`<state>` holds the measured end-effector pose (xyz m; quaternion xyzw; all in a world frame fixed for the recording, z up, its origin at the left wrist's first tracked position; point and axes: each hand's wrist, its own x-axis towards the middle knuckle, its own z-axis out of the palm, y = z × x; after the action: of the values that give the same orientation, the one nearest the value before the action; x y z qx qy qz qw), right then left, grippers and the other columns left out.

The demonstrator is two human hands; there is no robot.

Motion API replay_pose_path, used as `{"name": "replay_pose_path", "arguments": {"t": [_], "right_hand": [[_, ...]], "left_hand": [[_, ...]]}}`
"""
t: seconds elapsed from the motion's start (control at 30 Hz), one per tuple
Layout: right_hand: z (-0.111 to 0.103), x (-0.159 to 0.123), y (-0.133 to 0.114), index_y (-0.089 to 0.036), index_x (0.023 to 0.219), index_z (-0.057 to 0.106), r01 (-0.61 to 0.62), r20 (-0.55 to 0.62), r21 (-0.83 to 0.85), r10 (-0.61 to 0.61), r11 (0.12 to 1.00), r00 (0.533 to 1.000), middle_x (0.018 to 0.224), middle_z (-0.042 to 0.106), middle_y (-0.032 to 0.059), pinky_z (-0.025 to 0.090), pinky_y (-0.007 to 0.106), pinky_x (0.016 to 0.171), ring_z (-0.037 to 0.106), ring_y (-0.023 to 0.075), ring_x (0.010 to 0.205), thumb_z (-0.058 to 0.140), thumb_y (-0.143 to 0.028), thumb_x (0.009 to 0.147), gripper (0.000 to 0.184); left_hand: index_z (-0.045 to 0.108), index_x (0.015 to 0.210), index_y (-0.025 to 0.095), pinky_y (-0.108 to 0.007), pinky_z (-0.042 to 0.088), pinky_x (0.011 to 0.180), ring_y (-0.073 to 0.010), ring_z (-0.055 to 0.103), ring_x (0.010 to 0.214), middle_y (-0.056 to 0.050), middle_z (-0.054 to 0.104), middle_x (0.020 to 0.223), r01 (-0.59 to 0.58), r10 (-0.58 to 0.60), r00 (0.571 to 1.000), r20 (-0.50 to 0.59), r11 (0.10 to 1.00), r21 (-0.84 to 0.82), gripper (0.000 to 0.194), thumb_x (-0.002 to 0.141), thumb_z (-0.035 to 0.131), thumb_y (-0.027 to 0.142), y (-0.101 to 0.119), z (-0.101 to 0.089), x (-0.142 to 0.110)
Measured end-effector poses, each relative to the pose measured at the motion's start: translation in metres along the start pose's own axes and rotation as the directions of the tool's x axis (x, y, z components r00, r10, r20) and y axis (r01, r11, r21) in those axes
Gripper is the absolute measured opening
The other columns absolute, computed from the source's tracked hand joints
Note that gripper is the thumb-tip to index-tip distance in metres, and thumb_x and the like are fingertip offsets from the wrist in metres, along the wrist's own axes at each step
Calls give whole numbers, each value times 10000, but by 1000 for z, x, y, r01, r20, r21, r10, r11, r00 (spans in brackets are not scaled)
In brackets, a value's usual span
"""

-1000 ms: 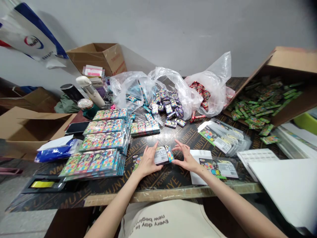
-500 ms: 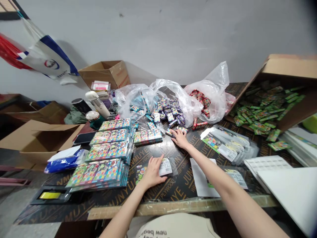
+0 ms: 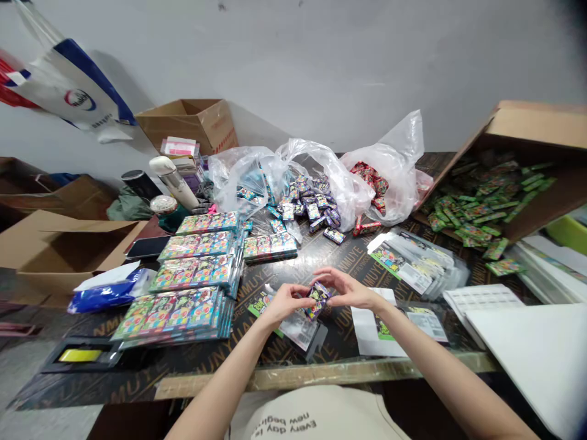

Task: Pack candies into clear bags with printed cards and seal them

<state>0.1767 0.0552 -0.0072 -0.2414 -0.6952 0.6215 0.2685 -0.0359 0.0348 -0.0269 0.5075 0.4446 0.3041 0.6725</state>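
Observation:
Between my two hands is a small purple printed box (image 3: 317, 299), tilted up off the table. The fingers of my left hand (image 3: 290, 302) pinch its left side. My right hand (image 3: 345, 288) grips its right edge with thumb and fingers. Just below lies a clear printed plastic sleeve (image 3: 300, 333) with a white label, partly covered by my left hand and the box. More small purple boxes (image 3: 316, 208) are heaped behind, at the mouth of a clear plastic bag (image 3: 351, 192); one lone purple box (image 3: 334, 235) lies in front of them.
Wrapped multi-packs (image 3: 192, 272) are stacked at left, beside a tape dispenser (image 3: 85, 354). Red boxes (image 3: 370, 183) sit in a bag at the back. A tipped carton (image 3: 527, 125) holds green boxes. Flat sleeves (image 3: 419, 263) and white sheets (image 3: 532, 342) lie at right.
My right hand reached to the purple boxes and came back with one. My left hand let go of the sleeve and now holds the box too. The sleeve has turned askew.

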Motion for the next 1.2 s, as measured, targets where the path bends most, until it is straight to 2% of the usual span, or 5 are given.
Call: {"name": "replay_pose_path", "arguments": {"t": [0.23, 0.43, 0.6, 0.9, 1.2], "right_hand": [[20, -4, 7, -264, 1355, 226, 13, -329, -430, -170, 903, 929, 1401, 278, 90, 238, 453, 1032, 304, 273, 1258, 733, -380, 598, 919], [34, -12, 11, -230, 1262, 385, -10, -376, -660, -319, 751, 870, 1213, 488, 72, 311, 407, 986, 429, 257, 1138, 697, -269, 577, 754], [15, -38, 22, -214, 1310, 299, -159, -517, -646, -275, 747, 811, 1202, 494, 87, 347, 393, 945, 476, 244, 1084, 695, -299, 600, 818], [26, -43, 36, -228, 1284, 362, -241, -429, -791, -229, 562, 874, 1221, 493, 93, 257, 443, 942, 422, 284, 1123, 669, -322, 635, 725], [30, -37, 68, -220, 1331, 298, -103, -226, -586, -40, 804, 973, 1331, 402, 91, 292, 384, 976, 396, 251, 1185, 696, -332, 622, 821]], "left_hand": [[527, 581, 127, -176, 177, 400, -23, 271, 372, 83, 393, 422, -5, -24, 976, -215, 991, -133, 356, 605, 692, 441, -3, 7, 2], [622, 931, 138, -264, 424, 653, -155, 564, 710, -53, 632, 813, -114, 130, 988, -81, 978, 177, 437, 638, 654, 461, -4, 3, -14], [420, 1263, 308, -576, 56, 1016, -338, 294, 1245, -92, 411, 1328, -338, 152, 940, 305, 528, 779, 873, 463, 769, 301, -19, -18, -39], [248, 1358, 213, -501, 129, 1053, -259, 418, 1131, -93, 472, 1178, -204, 366, 928, 73, 334, 920, 924, 569, 690, 403, -54, -14, -18], [130, 1387, 236, -537, 117, 1051, -263, 407, 1152, -85, 461, 1215, -274, 379, 917, 127, 362, 891, 999, 575, 692, 382, -56, -16, -20]]}}
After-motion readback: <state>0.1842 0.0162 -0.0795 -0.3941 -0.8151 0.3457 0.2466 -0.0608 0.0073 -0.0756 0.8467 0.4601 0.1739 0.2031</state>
